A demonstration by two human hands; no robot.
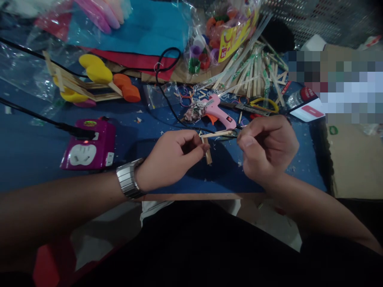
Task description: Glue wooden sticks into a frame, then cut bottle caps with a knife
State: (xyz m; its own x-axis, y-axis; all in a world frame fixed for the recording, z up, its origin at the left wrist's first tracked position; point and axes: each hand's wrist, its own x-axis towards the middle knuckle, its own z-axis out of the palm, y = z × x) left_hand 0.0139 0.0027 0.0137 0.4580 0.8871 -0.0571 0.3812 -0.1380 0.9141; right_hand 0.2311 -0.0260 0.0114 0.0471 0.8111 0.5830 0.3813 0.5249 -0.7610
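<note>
Just above the table's front edge, my left hand [182,153] pinches a small frame of wooden sticks [208,153], the sticks meeting at an angle near the fingertips. One pale stick [217,134] of it points right, toward my other hand. My right hand [267,145] is closed in a pinch close to that stick's end; what lies between the fingertips, if anything, is too small to make out. Right behind both hands lies a pink glue gun [220,111] on its side, its nozzle end covered in a messy clump.
A purple power adapter [89,145] with a plugged-in cord stands left. Behind it lies a stick frame with yellow and orange pieces [95,69]. Bundled sticks [251,69], a bag of coloured caps [206,48], a cutter knife [242,109] and a cardboard box [356,159] surround the hands.
</note>
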